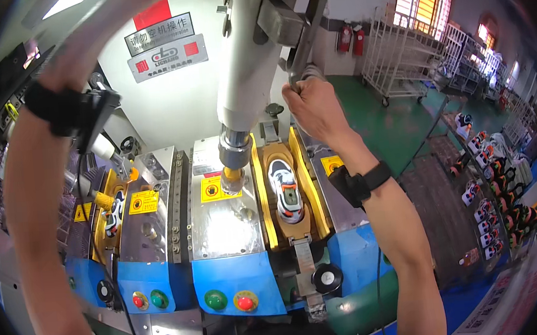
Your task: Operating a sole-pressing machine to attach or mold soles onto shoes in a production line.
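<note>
My right hand (315, 107) is closed in a fist around a grey metal handle (304, 73) beside the white machine column (237, 62). Raised at the upper left, my left arm (44, 193) bends toward the top edge, where its hand lies out of the picture. Below the right hand, a white, navy and orange sneaker (285, 191) sits in a tan cradle between yellow pads (310, 186) of the pressing machine. A similar sneaker (115, 214) rests in the left station. Both wrists wear black straps with small devices.
Blue front panels carry a green button (215, 300) and a red button (246, 302). A black round knob (327, 278) juts out below the cradle. Several shoes stand on a rack (486, 212) at the right. White wire carts (396, 57) and fire extinguishers (357, 40) are farther back.
</note>
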